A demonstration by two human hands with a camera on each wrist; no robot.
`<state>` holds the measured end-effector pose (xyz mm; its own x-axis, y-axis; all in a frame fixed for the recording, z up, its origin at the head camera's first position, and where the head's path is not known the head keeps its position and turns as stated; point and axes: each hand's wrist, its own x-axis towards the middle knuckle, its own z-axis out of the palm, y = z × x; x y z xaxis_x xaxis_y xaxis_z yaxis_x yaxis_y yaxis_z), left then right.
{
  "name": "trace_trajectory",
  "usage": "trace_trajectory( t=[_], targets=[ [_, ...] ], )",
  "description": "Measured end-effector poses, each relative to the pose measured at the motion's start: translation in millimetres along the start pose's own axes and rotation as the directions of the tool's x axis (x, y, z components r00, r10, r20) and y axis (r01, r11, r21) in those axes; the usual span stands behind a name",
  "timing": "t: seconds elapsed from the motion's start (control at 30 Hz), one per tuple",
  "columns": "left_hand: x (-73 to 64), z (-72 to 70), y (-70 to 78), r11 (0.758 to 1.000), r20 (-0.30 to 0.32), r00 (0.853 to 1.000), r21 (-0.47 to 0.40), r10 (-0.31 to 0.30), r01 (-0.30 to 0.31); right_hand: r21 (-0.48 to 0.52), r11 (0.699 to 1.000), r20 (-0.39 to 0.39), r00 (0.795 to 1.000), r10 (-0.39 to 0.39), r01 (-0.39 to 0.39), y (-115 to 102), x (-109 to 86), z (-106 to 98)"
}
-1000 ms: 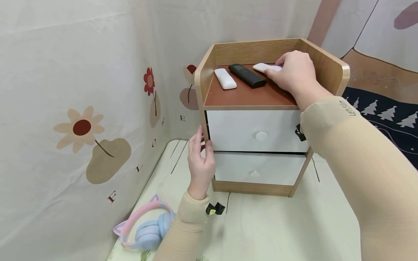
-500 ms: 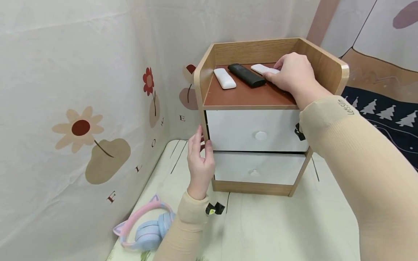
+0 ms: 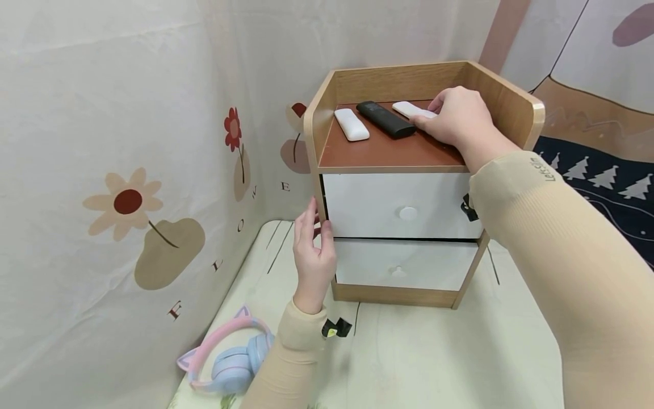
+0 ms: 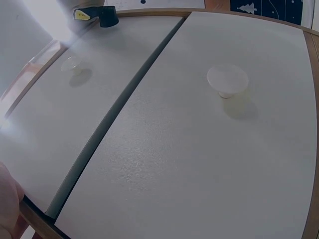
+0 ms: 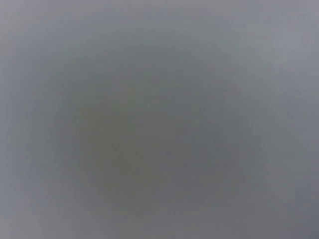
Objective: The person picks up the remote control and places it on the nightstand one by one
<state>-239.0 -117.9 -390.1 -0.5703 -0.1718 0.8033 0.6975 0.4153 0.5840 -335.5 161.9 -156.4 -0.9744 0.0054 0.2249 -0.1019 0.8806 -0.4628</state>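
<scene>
In the head view, a small wooden cabinet (image 3: 390, 293) with a reddish-brown top and two white drawers stands in the middle. My right hand (image 3: 457, 116) pinches the near end of a white remote control (image 3: 409, 109) lying on that top; part of the remote is hidden under the hand. Left of it lie a black remote control (image 3: 384, 118) and another white remote control (image 3: 351, 124). My left hand (image 3: 314, 258) rests against the cabinet's left side, its fingers mostly straight and the thumb at the front edge. Only a bit of the hand (image 4: 7, 204) enters the left wrist view.
Raised wooden walls (image 3: 401, 83) border the cabinet top at the back and sides. Pink and blue cat-ear headphones (image 3: 232, 358) lie at the lower left beside my left forearm. Round knobs (image 3: 408, 213) stick out from the drawers. The right wrist view is a grey blur.
My right hand and the white remote have shifted slightly left, toward the black remote, mostly in the first half second. My left hand stays in place on the cabinet's side.
</scene>
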Motion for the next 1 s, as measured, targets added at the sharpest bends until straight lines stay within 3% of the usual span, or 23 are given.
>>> trace_trajectory(
  t=[0.23,0.4,0.7,0.83,1.0],
  targets=[
    [0.1,-0.8,-1.2,1.0,-0.008,1.0,-0.004,-0.007,0.006,0.024,0.999,-0.04,0.999,-0.021,0.022,-1,-1.3,1],
    [0.2,-0.6,-3.3,1.0,-0.024,1.0,-0.008,0.002,-0.002,0.046,0.998,-0.117,0.992,-0.047,0.052,-3,-4.3,3],
    [0.8,-2.1,-3.8,1.0,-0.022,1.0,-0.005,0.003,-0.003,0.058,0.982,-0.312,0.938,-0.154,0.18,-11,-22.3,3],
    [0.8,-2.8,-3.0,1.0,-0.023,1.0,-0.005,0.008,-0.008,0.052,0.963,-0.404,0.887,-0.223,0.265,-11,-36.3,5],
    [0.2,-3.7,-3.2,1.0,-0.031,1.0,0.002,0.007,-0.007,0.014,0.921,-0.534,0.782,-0.322,0.389,-8,-52.6,9]
  ],
)
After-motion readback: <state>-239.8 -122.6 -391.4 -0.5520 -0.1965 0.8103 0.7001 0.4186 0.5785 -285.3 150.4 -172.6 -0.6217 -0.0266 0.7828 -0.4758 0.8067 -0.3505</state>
